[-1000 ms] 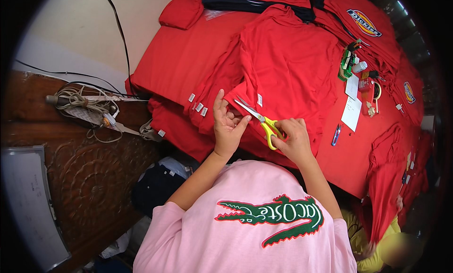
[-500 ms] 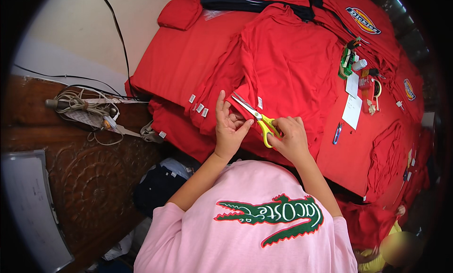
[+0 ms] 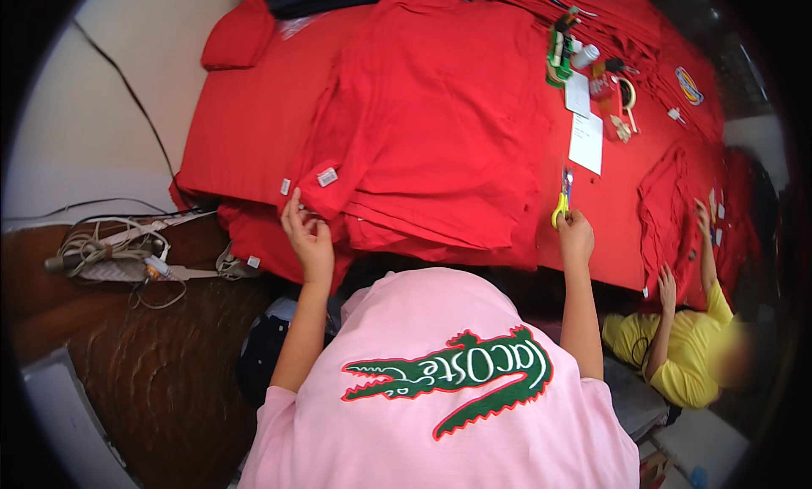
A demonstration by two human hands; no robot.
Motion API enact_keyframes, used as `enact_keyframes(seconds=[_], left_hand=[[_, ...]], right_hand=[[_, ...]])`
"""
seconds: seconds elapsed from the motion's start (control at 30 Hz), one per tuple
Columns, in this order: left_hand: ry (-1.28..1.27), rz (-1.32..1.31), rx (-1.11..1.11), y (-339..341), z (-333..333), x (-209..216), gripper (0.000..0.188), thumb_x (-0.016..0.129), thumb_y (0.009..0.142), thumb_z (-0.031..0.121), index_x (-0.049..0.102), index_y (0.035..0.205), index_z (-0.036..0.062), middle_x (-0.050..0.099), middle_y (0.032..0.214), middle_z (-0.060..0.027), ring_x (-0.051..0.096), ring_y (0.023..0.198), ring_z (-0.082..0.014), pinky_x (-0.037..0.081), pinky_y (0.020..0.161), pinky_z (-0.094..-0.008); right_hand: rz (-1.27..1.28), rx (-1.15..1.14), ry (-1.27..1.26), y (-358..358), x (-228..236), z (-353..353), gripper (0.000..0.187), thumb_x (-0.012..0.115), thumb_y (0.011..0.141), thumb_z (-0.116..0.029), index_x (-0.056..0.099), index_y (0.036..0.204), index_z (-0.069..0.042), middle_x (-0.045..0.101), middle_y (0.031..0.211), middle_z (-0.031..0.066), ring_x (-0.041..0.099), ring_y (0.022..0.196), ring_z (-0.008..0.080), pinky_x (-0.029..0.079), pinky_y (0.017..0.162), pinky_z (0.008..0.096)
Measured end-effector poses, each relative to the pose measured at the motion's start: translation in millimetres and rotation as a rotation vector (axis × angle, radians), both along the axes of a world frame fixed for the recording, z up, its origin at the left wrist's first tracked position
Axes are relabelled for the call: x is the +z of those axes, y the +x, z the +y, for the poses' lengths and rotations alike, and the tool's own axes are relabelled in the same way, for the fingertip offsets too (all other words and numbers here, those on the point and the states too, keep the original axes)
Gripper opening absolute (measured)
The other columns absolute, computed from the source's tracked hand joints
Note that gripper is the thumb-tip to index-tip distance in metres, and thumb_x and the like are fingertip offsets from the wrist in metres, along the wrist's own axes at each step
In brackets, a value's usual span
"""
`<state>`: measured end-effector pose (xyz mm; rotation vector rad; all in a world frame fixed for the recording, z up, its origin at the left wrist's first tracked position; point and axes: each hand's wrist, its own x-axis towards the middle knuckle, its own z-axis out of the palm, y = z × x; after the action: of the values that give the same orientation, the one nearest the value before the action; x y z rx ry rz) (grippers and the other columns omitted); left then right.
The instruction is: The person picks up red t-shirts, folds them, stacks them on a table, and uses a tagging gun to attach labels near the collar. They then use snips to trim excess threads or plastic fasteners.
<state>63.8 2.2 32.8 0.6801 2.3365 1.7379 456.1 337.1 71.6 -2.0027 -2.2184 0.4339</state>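
Note:
My left hand (image 3: 311,245) is at the near left edge of a stack of red garments (image 3: 440,125). Its fingertips pinch the corner of a red garment (image 3: 331,203), beside a small white label (image 3: 327,178). Another white label (image 3: 285,187) shows just left of that corner. Over on the right, my right hand (image 3: 577,235) grips the yellow handles of a pair of scissors (image 3: 561,208). The blades point away from me, low over the red-covered table (image 3: 622,248), next to a small blue cutter (image 3: 569,182) that they partly overlap.
White papers (image 3: 585,142), a tape roll (image 3: 627,93) and a green holder (image 3: 558,56) lie at the right. A co-worker in yellow (image 3: 689,345) handles a red garment (image 3: 664,206) at far right. Coiled cables (image 3: 110,248) hang over carved wood on the left.
My hands have moved apart: the left draws the labelled garment corner leftward, and the right carries the scissors right, to the table beside the cutter. The co-worker comes further into view.

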Motion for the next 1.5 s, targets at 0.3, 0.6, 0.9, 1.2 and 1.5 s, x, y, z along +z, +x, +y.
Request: enact_keyframes(seconds=[0.3, 0.6, 0.9, 1.2, 1.5], left_hand=[[-0.369, 0.624, -0.044, -54, 28, 27, 0.027, 0.072, 0.087, 0.006, 0.076, 0.113, 0.0071, 0.049, 0.155, -0.0186, 0.046, 0.142, -0.0402, 0.036, 0.118, -0.0517], [-0.239, 0.404, 0.062, -77, -16, 24, 0.019, 0.058, 0.097, 0.004, 0.07, 0.11, -0.0029, 0.071, 0.099, -0.022, 0.071, 0.091, -0.0379, 0.055, 0.083, -0.0433], [-0.143, -0.233, -0.052, -66, -70, -13, 0.01, 0.056, 0.106, 0.0, 0.059, 0.115, -0.0009, 0.07, 0.086, -0.0072, 0.069, 0.071, -0.0122, 0.059, 0.066, -0.0278], [0.465, -0.245, -0.244, -157, 107, 165, 0.023, 0.059, 0.105, 0.005, 0.06, 0.128, 0.0034, 0.07, 0.122, -0.0102, 0.068, 0.116, -0.0211, 0.054, 0.106, -0.036], [-0.2, -0.21, -0.513, 1, 117, 60, 0.037, 0.081, 0.092, 0.014, 0.07, 0.125, 0.0047, 0.068, 0.132, -0.012, 0.061, 0.132, -0.0211, 0.049, 0.11, -0.0373]], right_hand=[[0.319, 0.387, 0.102, -6, 20, -39, 0.045, 0.088, 0.081, -0.017, 0.07, 0.12, -0.004, 0.068, 0.111, 0.0159, 0.072, 0.095, 0.0337, 0.057, 0.08, 0.0444], [0.731, 0.338, -0.133, -25, 6, -100, 0.021, 0.067, 0.084, 0.006, 0.075, 0.101, -0.002, 0.065, 0.102, 0.0095, 0.066, 0.097, 0.0208, 0.054, 0.083, 0.0319], [0.491, 0.43, -0.446, 21, 41, -77, 0.024, 0.073, 0.083, 0.008, 0.081, 0.102, -0.003, 0.067, 0.097, 0.0057, 0.065, 0.094, 0.0171, 0.053, 0.083, 0.0302], [0.953, 0.459, 0.116, -66, 140, 94, 0.028, 0.064, 0.098, 0.002, 0.073, 0.124, 0.0, 0.071, 0.097, 0.0013, 0.063, 0.089, 0.0081, 0.051, 0.083, 0.0254], [0.814, 0.337, 0.115, -43, 37, 49, 0.043, 0.073, 0.091, 0.003, 0.069, 0.133, -0.006, 0.069, 0.119, 0.0049, 0.06, 0.082, 0.0088, 0.052, 0.079, 0.0267]])
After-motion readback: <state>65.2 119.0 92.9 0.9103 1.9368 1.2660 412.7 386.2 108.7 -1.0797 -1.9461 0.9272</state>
